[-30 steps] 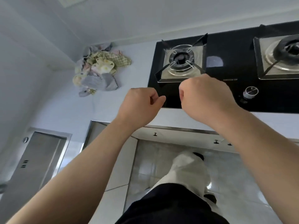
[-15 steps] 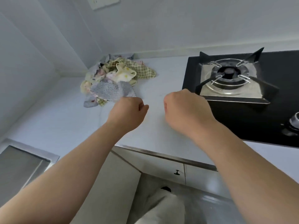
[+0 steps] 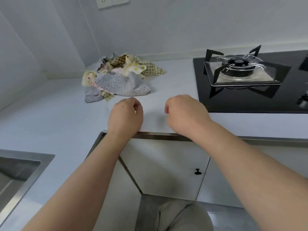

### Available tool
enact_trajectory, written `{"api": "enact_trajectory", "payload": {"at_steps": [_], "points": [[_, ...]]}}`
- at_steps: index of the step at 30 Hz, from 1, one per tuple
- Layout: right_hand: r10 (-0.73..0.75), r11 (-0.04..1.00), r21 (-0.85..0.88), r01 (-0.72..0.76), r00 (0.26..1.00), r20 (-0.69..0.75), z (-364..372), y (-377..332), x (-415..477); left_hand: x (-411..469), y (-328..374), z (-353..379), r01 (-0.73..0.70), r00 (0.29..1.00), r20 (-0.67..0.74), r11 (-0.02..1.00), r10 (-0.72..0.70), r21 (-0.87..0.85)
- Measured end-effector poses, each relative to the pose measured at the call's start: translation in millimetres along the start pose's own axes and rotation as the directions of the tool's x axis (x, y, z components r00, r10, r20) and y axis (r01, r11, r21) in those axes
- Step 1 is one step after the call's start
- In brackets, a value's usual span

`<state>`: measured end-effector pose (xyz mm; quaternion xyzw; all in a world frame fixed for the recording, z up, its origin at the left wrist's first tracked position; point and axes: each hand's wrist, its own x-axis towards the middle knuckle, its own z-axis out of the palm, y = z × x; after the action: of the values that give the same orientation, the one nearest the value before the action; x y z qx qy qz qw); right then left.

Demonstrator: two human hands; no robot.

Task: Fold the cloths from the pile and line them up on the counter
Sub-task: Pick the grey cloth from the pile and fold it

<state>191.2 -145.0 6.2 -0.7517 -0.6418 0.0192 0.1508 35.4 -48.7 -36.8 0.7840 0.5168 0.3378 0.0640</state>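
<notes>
A crumpled pile of cloths (image 3: 123,77) lies in the back corner of the pale counter (image 3: 50,117): a grey dotted cloth in front, yellow checked and cream ones behind. My left hand (image 3: 125,116) hovers over the counter's front edge, just in front of the pile, fingers curled with nothing in them. My right hand (image 3: 185,114) is level with it to the right, also curled and holding nothing. Neither hand touches the cloths.
A black gas hob (image 3: 250,84) with a burner and pan support fills the counter's right side. A steel sink (image 3: 18,172) is sunk in at the lower left. White cabinet doors (image 3: 166,167) are below the counter edge. A wall socket (image 3: 113,2) is above.
The view has tilted up and shifted left, bringing the pile nearer the centre. Both fists have moved from in front of the hob to the counter edge near the pile.
</notes>
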Motion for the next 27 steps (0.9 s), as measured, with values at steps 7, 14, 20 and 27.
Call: {"api": "enact_trajectory", "payload": {"at_steps": [7,14,20,27], "points": [[0.04,0.997,-0.068,-0.042,0.999,-0.022,-14,-37,2,42,-10,0,0.044,0.957,0.282,0.995,-0.069,0.093],[0.073,0.987,-0.148,-0.068,0.997,0.028,-5,-46,9,63,-35,17,0.042,0.914,0.4,0.997,-0.065,0.067],[0.116,0.98,-0.166,-0.107,0.992,0.045,2,-44,26,71,-45,28,-0.013,0.929,0.37,0.999,-0.005,0.044],[0.155,0.988,-0.017,-0.154,0.988,0.029,4,-37,42,75,-20,2,-0.1,0.994,0.016,0.963,0.107,-0.25]]}}
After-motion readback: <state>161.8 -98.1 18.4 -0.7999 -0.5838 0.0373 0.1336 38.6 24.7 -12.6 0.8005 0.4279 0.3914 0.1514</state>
